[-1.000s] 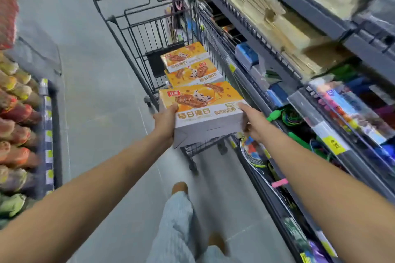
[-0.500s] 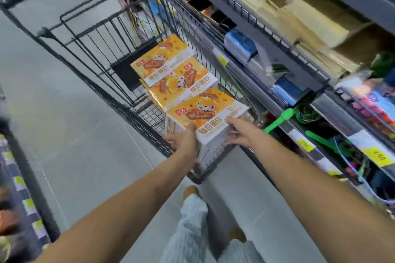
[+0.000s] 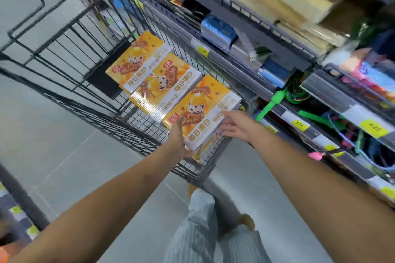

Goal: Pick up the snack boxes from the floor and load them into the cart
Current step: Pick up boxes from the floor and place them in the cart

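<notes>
Your left hand [image 3: 178, 134] was pressed flat against the near-left edge of the box [image 3: 202, 111], fingers apart and not wrapped around it. The box lay in the near end of the cart [image 3: 192, 174], its long axis running from 7 toward 1 o'clock, in line with two more boxes [image 3: 149, 70] beyond it at 11. Your right hand [image 3: 239, 127] hung open at the box's 4 o'clock edge, fingertips just touching or barely clear, I judged, with neither hand nearer.

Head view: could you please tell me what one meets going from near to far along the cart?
Left hand → nearest box → middle box → far box → cart back wall.
</notes>
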A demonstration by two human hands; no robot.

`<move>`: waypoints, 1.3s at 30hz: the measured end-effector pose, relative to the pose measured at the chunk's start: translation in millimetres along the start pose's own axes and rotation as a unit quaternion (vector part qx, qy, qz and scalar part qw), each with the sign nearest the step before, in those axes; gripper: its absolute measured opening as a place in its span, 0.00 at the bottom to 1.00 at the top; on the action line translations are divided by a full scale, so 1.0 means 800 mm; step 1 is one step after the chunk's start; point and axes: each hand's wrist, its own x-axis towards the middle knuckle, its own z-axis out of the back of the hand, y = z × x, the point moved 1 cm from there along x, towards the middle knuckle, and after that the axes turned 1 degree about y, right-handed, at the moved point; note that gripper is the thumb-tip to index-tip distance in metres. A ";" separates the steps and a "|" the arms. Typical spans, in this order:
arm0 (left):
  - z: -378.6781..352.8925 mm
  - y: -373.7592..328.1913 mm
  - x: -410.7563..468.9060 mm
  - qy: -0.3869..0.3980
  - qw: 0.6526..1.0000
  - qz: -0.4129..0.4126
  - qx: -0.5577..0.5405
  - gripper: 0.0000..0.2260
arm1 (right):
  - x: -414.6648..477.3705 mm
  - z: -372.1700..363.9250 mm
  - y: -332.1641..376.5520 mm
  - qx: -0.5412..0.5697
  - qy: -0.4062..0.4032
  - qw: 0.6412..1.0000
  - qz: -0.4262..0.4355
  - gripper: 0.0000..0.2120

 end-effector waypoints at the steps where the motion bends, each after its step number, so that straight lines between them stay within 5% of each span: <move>1: -0.004 0.003 -0.003 -0.015 1.000 -0.010 0.019 0.24 | -0.007 0.006 -0.001 0.006 0.007 1.000 0.005 0.18; 5: -0.038 0.019 -0.017 -0.065 0.979 -0.128 0.148 0.22 | -0.041 0.047 -0.009 0.037 -0.007 0.999 0.033 0.07; 10: -0.116 0.062 -0.052 0.066 0.949 -0.152 0.268 0.08 | -0.105 0.127 -0.039 0.096 -0.017 0.993 0.065 0.08; 13: -0.178 0.110 -0.085 0.120 0.923 -0.168 0.325 0.11 | -0.153 0.195 -0.082 0.154 -0.037 0.982 0.100 0.08; 26: -0.335 0.542 -0.241 0.303 0.784 -0.125 0.527 0.14 | -0.403 0.498 -0.411 0.267 -0.193 0.931 0.156 0.06; 39: -0.424 0.896 -0.363 0.416 0.621 -0.086 0.659 0.12 | -0.592 0.642 -0.689 0.433 -0.326 0.829 0.142 0.08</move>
